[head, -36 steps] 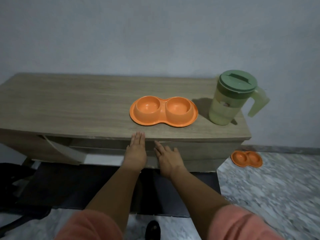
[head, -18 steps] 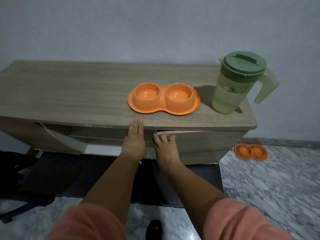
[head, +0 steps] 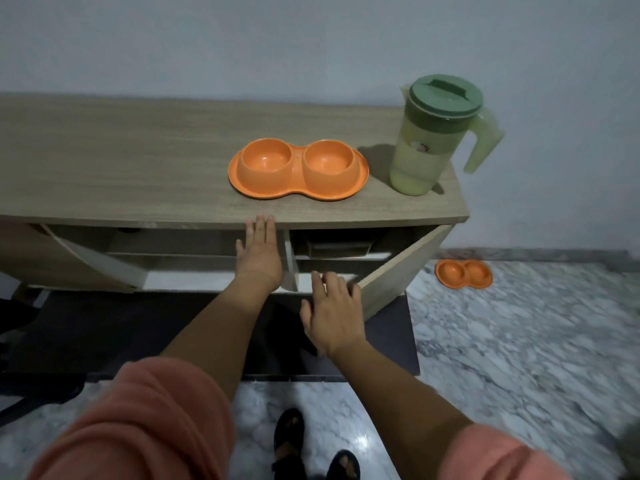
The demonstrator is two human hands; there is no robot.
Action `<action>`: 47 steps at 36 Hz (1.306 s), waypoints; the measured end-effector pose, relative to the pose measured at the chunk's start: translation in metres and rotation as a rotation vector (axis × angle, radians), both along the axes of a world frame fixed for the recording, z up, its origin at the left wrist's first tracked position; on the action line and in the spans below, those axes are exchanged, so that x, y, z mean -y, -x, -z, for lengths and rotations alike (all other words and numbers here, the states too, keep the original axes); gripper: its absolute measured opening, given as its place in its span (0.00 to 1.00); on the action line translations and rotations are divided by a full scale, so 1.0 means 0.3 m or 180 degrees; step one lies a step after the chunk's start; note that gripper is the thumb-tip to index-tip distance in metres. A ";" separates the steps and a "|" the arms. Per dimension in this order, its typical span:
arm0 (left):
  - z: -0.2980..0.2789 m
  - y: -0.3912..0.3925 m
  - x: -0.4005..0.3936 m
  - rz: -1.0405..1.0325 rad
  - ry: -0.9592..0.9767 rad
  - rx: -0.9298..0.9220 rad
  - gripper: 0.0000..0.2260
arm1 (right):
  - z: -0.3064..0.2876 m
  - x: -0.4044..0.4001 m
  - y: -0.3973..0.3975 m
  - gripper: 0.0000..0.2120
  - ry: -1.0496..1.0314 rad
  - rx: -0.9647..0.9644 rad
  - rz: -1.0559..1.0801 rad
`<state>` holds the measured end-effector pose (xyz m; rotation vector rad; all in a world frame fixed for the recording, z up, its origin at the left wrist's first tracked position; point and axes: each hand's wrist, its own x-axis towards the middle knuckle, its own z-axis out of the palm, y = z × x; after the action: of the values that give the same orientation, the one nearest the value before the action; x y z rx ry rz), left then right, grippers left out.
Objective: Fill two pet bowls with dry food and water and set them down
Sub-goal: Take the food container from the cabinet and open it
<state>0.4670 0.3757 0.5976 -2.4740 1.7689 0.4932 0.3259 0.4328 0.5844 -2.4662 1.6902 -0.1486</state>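
Observation:
An orange double pet bowl [head: 298, 169] sits on the wooden cabinet top [head: 138, 161], both cups empty. To its right stands a pale green pitcher [head: 429, 140] with a darker green lid, holding some liquid. A second orange double bowl [head: 463, 274] lies on the marble floor by the wall. My left hand [head: 258, 252] rests flat and open against the cabinet front, fingertips at the top edge. My right hand [head: 332, 313] has its fingers curled over the edge of the right cabinet door [head: 398, 268], which stands swung open.
The left cabinet door [head: 100, 258] also hangs open. Shelves and a dark box [head: 339, 249] show inside. A dark mat [head: 138, 327] lies in front of the cabinet. My sandalled feet [head: 291, 434] stand on the marble floor.
My right hand has pulled the right cabinet door from nearly closed to wide open, moving down and right. The left hand stays on the cabinet front. My head has moved closer.

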 end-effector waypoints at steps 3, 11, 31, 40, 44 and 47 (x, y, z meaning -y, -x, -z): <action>-0.017 0.047 0.007 0.0103 -0.0040 -0.0090 0.40 | -0.010 -0.015 0.063 0.26 -0.0443 -0.0070 0.0404; -0.025 0.142 0.041 0.0250 -0.0076 -0.0299 0.40 | -0.006 -0.052 0.197 0.27 -0.0762 -0.0697 0.0966; 0.013 0.112 0.034 0.0280 0.0061 -0.0393 0.39 | -0.027 -0.002 0.535 0.26 -0.0926 -0.1562 0.1385; -0.004 0.117 0.029 0.0241 0.0063 -0.0544 0.39 | 0.018 0.003 0.550 0.31 -0.0903 -0.0838 0.1882; -0.001 0.135 0.006 0.0199 0.0373 -0.0901 0.35 | -0.006 -0.005 0.522 0.34 -0.0846 -0.0415 0.2043; 0.022 0.145 -0.036 0.0250 0.0623 -0.1080 0.33 | -0.018 -0.011 0.475 0.39 -0.0719 -0.0148 0.1929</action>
<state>0.4234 0.3864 0.5910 -2.5564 2.1219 0.8119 0.1833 0.4361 0.5899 -1.7515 2.2775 0.0358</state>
